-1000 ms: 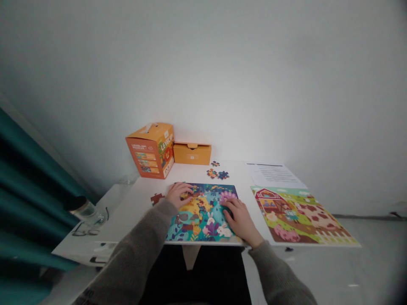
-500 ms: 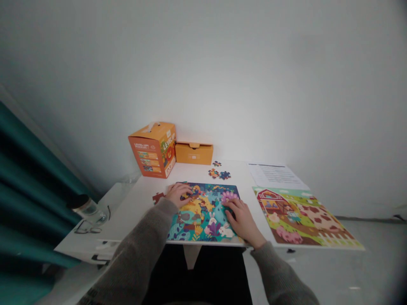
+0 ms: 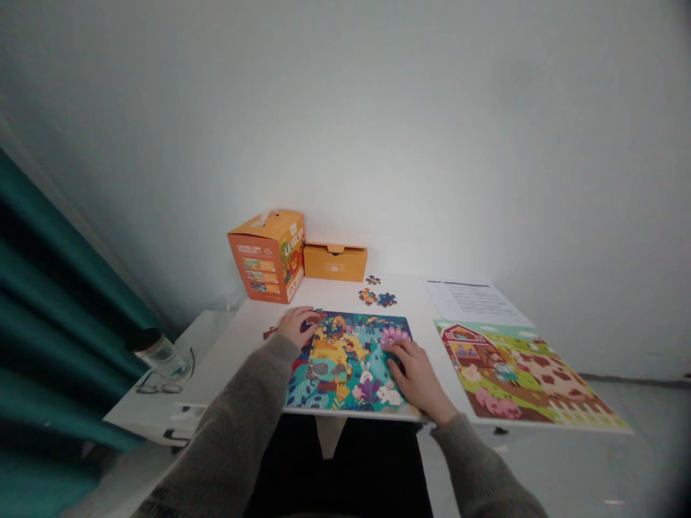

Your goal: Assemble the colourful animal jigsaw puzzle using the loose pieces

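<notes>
A colourful jigsaw puzzle (image 3: 345, 363) with rabbits, trees and a pink peacock-like tail lies on the white table before me. At its upper left corner, my left hand (image 3: 294, 326) has its thumb and fingers closed around a dark reddish puzzle piece (image 3: 316, 316), partly hidden by the fingers. Another brown-red piece (image 3: 269, 332) lies just left of that hand, mostly covered. My right hand (image 3: 415, 374) rests on the right edge of the puzzle, fingers spread and holding nothing.
Loose puzzle pieces (image 3: 385, 299) lie behind the puzzle. An orange puzzle box (image 3: 267, 259) and a smaller yellow box (image 3: 335, 263) stand against the wall. To the right are a farm picture (image 3: 523, 374) and a printed sheet (image 3: 475, 298); at left, a glass jar (image 3: 162, 357) and eyeglasses (image 3: 159, 388).
My left hand has moved left and up from the puzzle's upper left area to its corner, covering more of the brown-red piece. The right hand stays in place. The view has shifted slightly.
</notes>
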`<state>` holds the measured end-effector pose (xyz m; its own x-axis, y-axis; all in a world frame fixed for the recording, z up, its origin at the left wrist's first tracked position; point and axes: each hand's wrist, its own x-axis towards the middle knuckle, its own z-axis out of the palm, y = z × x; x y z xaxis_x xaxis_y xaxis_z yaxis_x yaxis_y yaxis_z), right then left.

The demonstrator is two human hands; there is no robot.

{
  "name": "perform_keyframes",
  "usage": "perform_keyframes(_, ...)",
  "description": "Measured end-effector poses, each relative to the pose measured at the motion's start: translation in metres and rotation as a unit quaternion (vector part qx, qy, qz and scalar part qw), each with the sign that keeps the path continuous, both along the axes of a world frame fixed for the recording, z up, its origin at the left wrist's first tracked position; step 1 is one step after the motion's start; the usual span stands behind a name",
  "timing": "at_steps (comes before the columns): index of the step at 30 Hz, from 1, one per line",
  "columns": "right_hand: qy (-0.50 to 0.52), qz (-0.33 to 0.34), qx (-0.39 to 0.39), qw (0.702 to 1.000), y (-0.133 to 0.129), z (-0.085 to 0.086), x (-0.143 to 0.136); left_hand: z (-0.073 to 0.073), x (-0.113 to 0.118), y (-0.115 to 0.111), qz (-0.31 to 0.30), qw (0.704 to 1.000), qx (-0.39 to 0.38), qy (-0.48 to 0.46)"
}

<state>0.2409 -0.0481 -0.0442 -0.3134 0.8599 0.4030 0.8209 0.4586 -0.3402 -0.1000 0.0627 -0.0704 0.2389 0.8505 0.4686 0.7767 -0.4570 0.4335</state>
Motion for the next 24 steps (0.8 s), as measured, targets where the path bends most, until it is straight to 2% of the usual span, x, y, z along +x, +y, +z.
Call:
perform_keyframes(10,-0.004,0.004,-0.005,1.000,-0.001,-0.002,0.000,-0.001,0.000,-0.003,0.133,0.991,0.005,0.031)
perform_keyframes(15,-0.012,0.001,-0.003,1.000,0.000,-0.002,0.000,-0.001,-0.002,-0.004,0.145,0.989,0.002,0.026)
perform_keyframes(20,-0.021,-0.001,-0.003,1.000,-0.001,0.000,-0.002,0.010,0.002,-0.011,0.132,0.991,-0.019,0.022)
perform_keyframes(24,-0.040,0.019,-0.025,0.999,-0.002,0.005,0.003,0.017,0.006,-0.016,0.148,0.986,-0.056,0.047)
